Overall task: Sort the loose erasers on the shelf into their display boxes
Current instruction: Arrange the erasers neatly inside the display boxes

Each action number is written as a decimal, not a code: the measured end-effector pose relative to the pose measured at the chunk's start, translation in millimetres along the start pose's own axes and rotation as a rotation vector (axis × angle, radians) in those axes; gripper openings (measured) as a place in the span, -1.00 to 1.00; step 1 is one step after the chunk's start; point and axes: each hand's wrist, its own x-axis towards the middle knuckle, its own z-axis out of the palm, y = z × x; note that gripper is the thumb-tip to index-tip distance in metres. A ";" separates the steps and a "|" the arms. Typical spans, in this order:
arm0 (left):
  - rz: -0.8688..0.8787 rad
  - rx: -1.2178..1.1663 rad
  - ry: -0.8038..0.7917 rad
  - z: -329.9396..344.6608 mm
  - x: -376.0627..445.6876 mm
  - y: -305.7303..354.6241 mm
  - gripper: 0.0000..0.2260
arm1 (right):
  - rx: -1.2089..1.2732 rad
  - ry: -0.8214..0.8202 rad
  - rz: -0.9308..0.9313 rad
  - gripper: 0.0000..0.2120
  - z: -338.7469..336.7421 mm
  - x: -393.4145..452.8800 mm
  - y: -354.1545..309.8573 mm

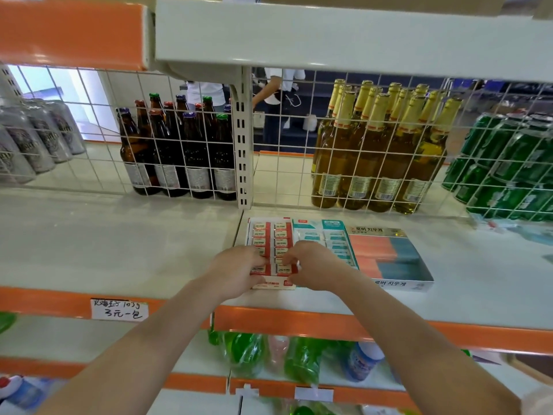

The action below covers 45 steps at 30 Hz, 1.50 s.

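Both hands at frame centre over red eraser box on shelf. Left hand curls on box's front-left corner; right hand pinches red eraser in front row. Teal eraser box just right, then pink-and-blue box.

1. We see a bright, evenly lit scene; the light seems to come from overhead, though no lamp shows.
2. Shadows are soft and faint, with a dim band under the upper shelf.
3. Pale glare streaks the white shelf top and glints on the green cans.
4. The wide lens bends the shelf edges, and the silver cans lean at the left border.
5. Corners and the lower shelf goods look smeared and soft; the centre is sharper.
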 end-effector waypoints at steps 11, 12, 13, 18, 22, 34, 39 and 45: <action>0.072 0.014 -0.012 7.2 31.5 48.2 -0.69 | 0.005 0.007 0.114 -0.67 -11.6 -21.5 44.9; 0.082 0.012 -0.013 7.4 34.4 53.1 -0.68 | 0.002 0.007 0.120 -0.67 -13.2 -24.4 48.8; 0.091 0.012 -0.014 7.9 37.2 58.1 -0.68 | -0.004 0.004 0.126 -0.68 -15.0 -27.4 52.8; 0.119 -0.003 -0.006 9.6 51.3 81.0 -0.71 | 0.010 0.018 0.178 -0.68 -17.9 -39.9 75.8; 0.114 -0.031 -0.002 12.2 57.3 88.1 -0.72 | 0.041 0.055 0.199 -0.67 -14.7 -41.8 87.6; 0.071 -0.176 0.044 3.3 68.0 109.9 -0.62 | 0.176 0.138 0.213 -0.64 -30.3 -52.4 122.0; 0.124 -0.217 0.046 3.0 88.4 145.4 -0.72 | 0.166 0.156 0.379 -0.73 -36.8 -75.7 168.9; 0.236 -0.180 -0.077 4.0 127.9 207.5 -0.78 | 0.127 0.203 0.492 -0.77 -51.2 -113.8 239.1</action>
